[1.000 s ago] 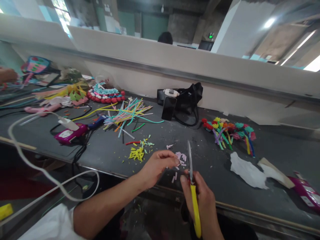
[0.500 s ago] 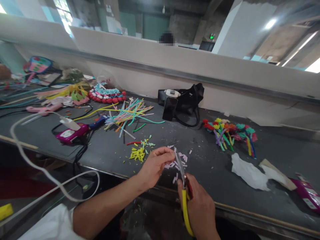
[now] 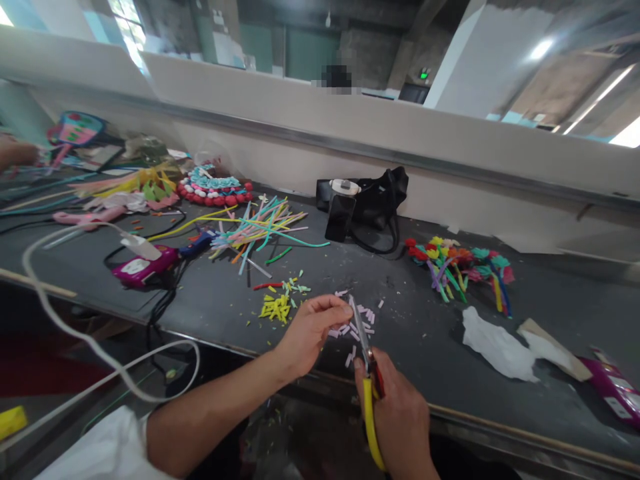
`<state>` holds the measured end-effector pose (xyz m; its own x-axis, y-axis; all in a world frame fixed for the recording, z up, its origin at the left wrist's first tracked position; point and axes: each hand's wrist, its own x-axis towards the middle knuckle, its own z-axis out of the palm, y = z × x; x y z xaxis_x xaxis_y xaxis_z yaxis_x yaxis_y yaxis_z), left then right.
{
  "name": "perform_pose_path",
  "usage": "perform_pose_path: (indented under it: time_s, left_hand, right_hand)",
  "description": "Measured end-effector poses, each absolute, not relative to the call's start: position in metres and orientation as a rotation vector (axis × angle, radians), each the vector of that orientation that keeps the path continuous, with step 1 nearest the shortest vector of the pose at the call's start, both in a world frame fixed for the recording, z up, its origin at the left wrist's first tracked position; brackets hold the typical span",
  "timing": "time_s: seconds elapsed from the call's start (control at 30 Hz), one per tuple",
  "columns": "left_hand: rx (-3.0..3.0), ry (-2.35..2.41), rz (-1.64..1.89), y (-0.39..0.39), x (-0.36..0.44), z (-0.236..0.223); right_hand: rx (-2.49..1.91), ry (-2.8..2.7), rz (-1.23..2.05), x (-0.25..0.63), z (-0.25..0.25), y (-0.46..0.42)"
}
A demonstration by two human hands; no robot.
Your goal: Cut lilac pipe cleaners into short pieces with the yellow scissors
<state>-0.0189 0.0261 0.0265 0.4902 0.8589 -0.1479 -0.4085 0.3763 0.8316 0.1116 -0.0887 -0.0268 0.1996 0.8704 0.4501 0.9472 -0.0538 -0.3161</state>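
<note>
My left hand [image 3: 311, 333] is closed in a pinch on a short lilac pipe cleaner, mostly hidden by the fingertips. My right hand [image 3: 397, 413] grips scissors [image 3: 370, 397] with yellow and red handles. Their blades point away from me, with the tips right beside the left fingertips. Cut lilac pieces [image 3: 369, 316] lie scattered on the dark table under the blades. Left of my left hand is a small pile of yellow pieces [image 3: 275, 308], with a few pale green bits [image 3: 295, 287] and a red piece [image 3: 267, 286] near it.
Long pipe cleaners [image 3: 260, 227] lie in a heap behind. A black bag [image 3: 385, 200] and a phone [image 3: 340, 217] stand near the partition. Colourful flowers [image 3: 460, 263] and white tissue [image 3: 495, 343] are on the right. A purple glue gun [image 3: 145, 267] with cables lies left. Another person's hand [image 3: 17, 153] shows far left.
The other person's hand at the far left edge has come further into view. My two hands and the scissors have hardly moved.
</note>
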Motion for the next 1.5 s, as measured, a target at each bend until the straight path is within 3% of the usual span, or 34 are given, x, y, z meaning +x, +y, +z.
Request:
perform_pose_path:
  time_s: [0.4, 0.73, 1.5]
  left_hand:
    - [0.938, 0.670, 0.899, 0.030, -0.016, 0.025]
    - [2.133, 1.258, 0.823, 0.094, -0.019, -0.004]
    - [2.830, 0.848, 0.477, 0.088, 0.019, -0.020]
  right_hand:
    - [-1.893, -1.536, 0.188, 0.113, -0.021, -0.087]
    - [-1.802, -1.358, 0.456, 0.128, -0.002, -0.081]
    - [-1.785, -1.353, 0.369, 0.138, 0.008, -0.085]
